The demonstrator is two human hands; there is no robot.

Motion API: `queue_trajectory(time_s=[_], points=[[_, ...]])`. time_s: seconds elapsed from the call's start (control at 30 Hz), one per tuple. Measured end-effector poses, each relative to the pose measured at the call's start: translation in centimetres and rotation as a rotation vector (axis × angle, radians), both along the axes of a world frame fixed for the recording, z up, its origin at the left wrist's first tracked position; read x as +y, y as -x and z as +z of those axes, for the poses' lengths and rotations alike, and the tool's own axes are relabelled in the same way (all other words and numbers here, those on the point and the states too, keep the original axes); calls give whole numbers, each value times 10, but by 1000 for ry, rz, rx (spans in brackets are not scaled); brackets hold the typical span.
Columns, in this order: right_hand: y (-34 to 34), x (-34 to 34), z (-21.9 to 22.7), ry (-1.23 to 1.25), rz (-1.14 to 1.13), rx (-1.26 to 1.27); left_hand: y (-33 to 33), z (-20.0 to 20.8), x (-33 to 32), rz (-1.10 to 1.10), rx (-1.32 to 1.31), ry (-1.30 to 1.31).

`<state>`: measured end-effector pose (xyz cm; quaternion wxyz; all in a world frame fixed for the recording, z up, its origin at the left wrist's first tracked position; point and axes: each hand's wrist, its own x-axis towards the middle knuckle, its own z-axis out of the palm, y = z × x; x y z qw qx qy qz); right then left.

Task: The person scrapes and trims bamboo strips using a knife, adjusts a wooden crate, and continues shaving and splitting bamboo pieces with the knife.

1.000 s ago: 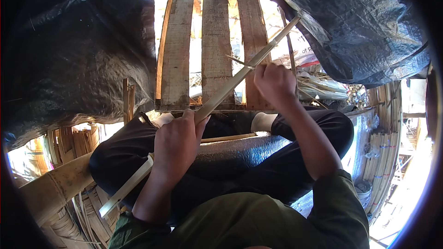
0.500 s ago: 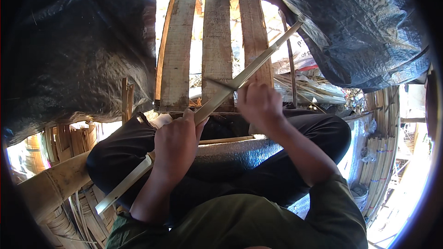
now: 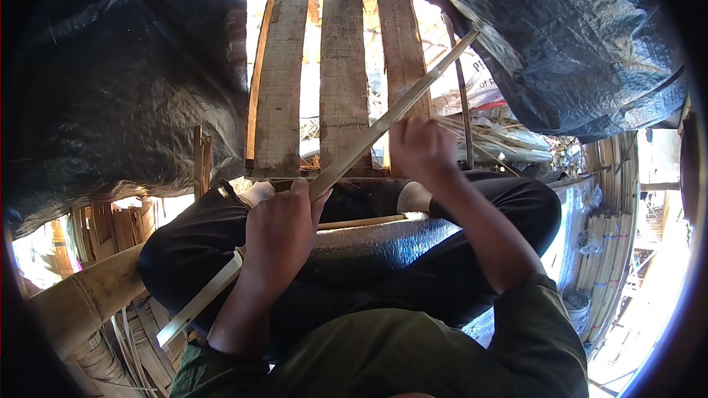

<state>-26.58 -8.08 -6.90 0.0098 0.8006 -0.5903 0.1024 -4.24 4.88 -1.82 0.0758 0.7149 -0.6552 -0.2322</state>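
A long, pale bamboo strip (image 3: 383,125) runs slantwise in front of me, from the lower left up to the dark sheet at the upper right. My left hand (image 3: 282,225) is wrapped round its lower middle, thumb along the top. The strip's tail emerges below that wrist, over my left thigh. My right hand (image 3: 424,147) is a closed fist just right of the strip, blurred by motion. It gripped a thin-bladed knife a moment earlier; the blade cannot be made out now. My crossed legs in dark trousers (image 3: 501,214) lie beneath both arms.
Ahead, upright wooden planks (image 3: 343,74) stand with bright gaps between them. Dark plastic sheeting (image 3: 125,96) hangs on both sides. A thick bamboo pole (image 3: 92,284) crosses at lower left. Bundled strips (image 3: 605,273) stand at right, and loose strips (image 3: 494,138) lie beyond my right knee.
My right hand has shifted slightly up and right, off the strip. The knife blade that crossed the strip no longer shows. My left hand keeps its hold, nearly unmoved.
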Motion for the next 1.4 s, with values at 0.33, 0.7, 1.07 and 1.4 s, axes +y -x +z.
queue_trajectory(time_s=[0.33,0.7,1.07,1.4], points=[[-13,2,35,-148,-22,-11,-3,1,1,-28,1,37],[-4,-5,13,-270,-171,24,-3,0,1,-1,-9,34],[-5,-8,21,-216,-172,49,-6,1,0,-15,-17,7],[-2,0,13,-196,-105,12,-6,3,-1,-1,-1,-32]])
